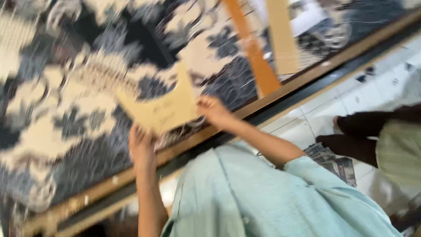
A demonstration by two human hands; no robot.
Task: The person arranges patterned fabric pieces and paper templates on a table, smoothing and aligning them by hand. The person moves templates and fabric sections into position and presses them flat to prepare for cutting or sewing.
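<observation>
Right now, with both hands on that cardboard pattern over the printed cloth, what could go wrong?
1. The cardboard pattern is held only at its near edge by the left hand and right hand, so it may shift on the cloth.
2. The pattern overhangs the table's wooden edge, so it might tip off.

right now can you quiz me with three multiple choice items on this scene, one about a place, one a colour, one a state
1. Where does the tan cardboard pattern piece lie?
A. on the patterned fabric
B. on the white floor tiles
C. on the person's lap

2. What colour is the long strip lying on the fabric above the right hand?
A. green
B. orange
C. purple

3. How do the hands meet the cardboard piece?
A. both are far from it
B. only the left hand touches it
C. both hands are at its lower edge

Answers: 1 A, it lies flat on the blue and cream fabric; 2 B, the strip is plainly orange; 3 C, each hand is at a lower corner.
</observation>
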